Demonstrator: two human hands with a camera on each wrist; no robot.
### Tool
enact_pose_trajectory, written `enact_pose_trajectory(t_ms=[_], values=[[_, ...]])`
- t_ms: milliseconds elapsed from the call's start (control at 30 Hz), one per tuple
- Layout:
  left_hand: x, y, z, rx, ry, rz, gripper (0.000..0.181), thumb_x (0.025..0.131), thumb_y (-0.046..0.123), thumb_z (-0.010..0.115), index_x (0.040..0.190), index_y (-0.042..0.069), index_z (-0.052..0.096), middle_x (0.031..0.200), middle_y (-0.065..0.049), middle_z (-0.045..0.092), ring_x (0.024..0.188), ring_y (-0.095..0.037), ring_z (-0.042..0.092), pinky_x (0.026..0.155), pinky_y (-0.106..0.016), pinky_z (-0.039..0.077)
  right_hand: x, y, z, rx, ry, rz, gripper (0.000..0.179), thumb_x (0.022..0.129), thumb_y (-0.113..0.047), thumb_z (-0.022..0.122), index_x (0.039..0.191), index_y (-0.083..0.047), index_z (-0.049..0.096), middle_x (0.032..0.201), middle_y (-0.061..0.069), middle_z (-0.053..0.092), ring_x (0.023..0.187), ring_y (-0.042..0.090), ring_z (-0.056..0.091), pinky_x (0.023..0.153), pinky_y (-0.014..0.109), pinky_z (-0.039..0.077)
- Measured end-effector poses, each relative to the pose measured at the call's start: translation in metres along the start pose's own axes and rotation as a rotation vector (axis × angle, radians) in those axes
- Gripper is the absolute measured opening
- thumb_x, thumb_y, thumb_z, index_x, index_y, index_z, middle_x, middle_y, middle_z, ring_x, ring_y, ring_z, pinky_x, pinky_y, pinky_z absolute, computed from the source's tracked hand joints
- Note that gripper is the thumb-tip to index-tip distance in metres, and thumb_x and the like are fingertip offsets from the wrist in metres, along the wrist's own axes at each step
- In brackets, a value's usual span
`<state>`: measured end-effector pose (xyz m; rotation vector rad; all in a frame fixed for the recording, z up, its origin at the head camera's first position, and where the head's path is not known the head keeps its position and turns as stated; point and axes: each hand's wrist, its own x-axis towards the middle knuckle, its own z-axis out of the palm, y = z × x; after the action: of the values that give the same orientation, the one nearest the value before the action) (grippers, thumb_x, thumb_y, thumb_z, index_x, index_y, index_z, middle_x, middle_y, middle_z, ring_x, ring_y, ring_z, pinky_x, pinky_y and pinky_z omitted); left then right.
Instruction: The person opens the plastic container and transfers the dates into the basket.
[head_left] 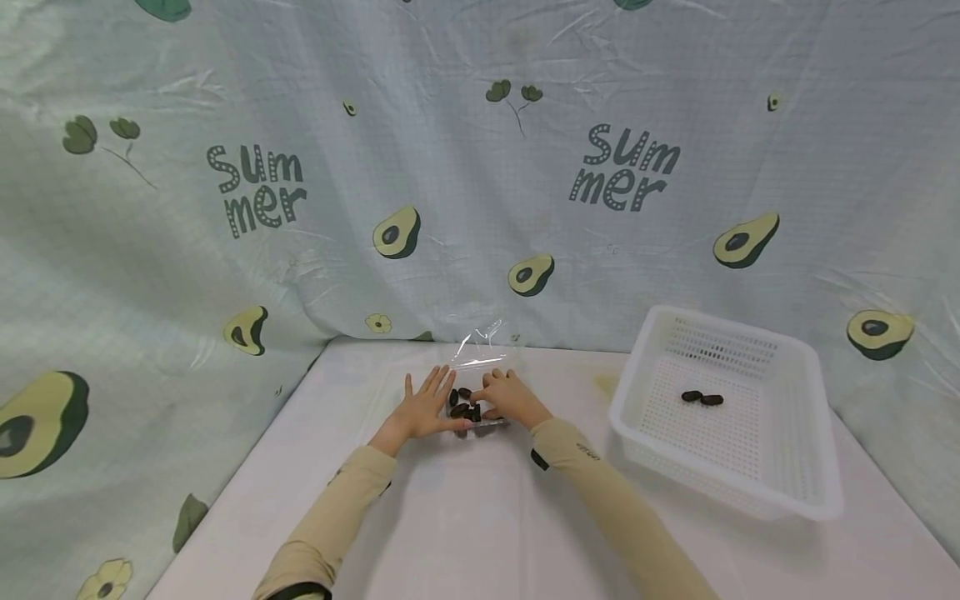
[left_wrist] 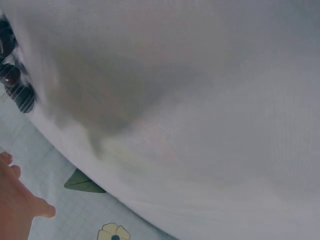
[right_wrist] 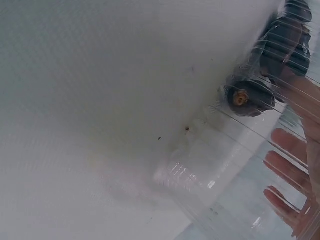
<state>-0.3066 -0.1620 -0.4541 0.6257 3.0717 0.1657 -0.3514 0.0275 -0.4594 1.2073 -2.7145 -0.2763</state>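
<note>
A clear plastic container (head_left: pixel 487 423) with a shiny clear flap (head_left: pixel 480 358) behind it sits near the back of the table, holding several dark oval fruits (head_left: pixel 459 411) that look like dates. My left hand (head_left: pixel 418 414) lies at its left side, fingers straight and spread, thumb along the near edge; the right wrist view shows this hand through the ribbed plastic. From the right, my right hand (head_left: pixel 513 398) reaches in among the fruits with bent fingers. Whether its fingertips pinch one is unclear. In the left wrist view, the right hand (left_wrist: pixel 20 200) is partly cut off.
A white perforated basket (head_left: pixel 637 437) stands at the right of the white table (head_left: pixel 450 533), with two dark date-like fruits (head_left: pixel 702 398) on its floor. A printed avocado curtain (head_left: pixel 450 167) hangs behind the table. Tiny dark crumbs (right_wrist: pixel 187 129) show in the right wrist view.
</note>
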Motion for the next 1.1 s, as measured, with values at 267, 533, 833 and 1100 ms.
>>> enact_pose_trajectory(t_ms=[267, 533, 833, 1100], values=[[0.0000, 0.0024, -0.0011, 0.006, 0.003, -0.009, 0.096, 0.077, 0.067, 0.046, 0.144, 0.006, 0.012, 0.151, -0.012, 0.008, 0.139, -0.030, 0.008, 0.101, -0.067, 0.006, -0.0010, 0.0000, 0.0008, -0.044, 0.046, -0.036, 0.024, 0.076, -0.037, 0.065, 0.100, -0.034, 0.064, 0.101, -0.003, 0.060, 0.094, 0.016, 0.053, 0.078, 0.035, 0.045], [0.0004, 0.0015, -0.0003, 0.012, 0.004, -0.011, 0.096, 0.077, 0.068, 0.045, 0.144, 0.007, 0.012, 0.151, -0.013, 0.009, 0.139, -0.029, 0.008, 0.101, -0.067, 0.006, -0.0016, -0.0010, -0.0011, -0.062, 0.054, -0.056, 0.023, 0.075, -0.033, 0.066, 0.099, -0.033, 0.067, 0.101, -0.003, 0.060, 0.093, 0.015, 0.053, 0.081, 0.036, 0.045], [0.0008, -0.0010, 0.0032, 0.009, 0.006, 0.003, 0.096, 0.077, 0.067, 0.046, 0.144, 0.007, 0.011, 0.151, -0.013, 0.009, 0.139, -0.029, 0.006, 0.100, -0.067, 0.006, -0.0048, 0.0009, -0.0054, -0.100, 0.078, -0.087, 0.024, 0.073, -0.035, 0.068, 0.097, -0.033, 0.067, 0.096, -0.004, 0.060, 0.089, 0.013, 0.051, 0.076, 0.031, 0.044], [0.0013, -0.0026, 0.0043, 0.019, 0.007, -0.001, 0.096, 0.077, 0.067, 0.045, 0.144, 0.008, 0.010, 0.151, -0.012, 0.008, 0.139, -0.030, 0.007, 0.101, -0.067, 0.005, -0.0060, 0.0010, -0.0085, -0.136, 0.110, -0.114, 0.021, 0.075, -0.032, 0.068, 0.096, -0.033, 0.067, 0.095, -0.005, 0.060, 0.087, 0.012, 0.052, 0.074, 0.029, 0.044]])
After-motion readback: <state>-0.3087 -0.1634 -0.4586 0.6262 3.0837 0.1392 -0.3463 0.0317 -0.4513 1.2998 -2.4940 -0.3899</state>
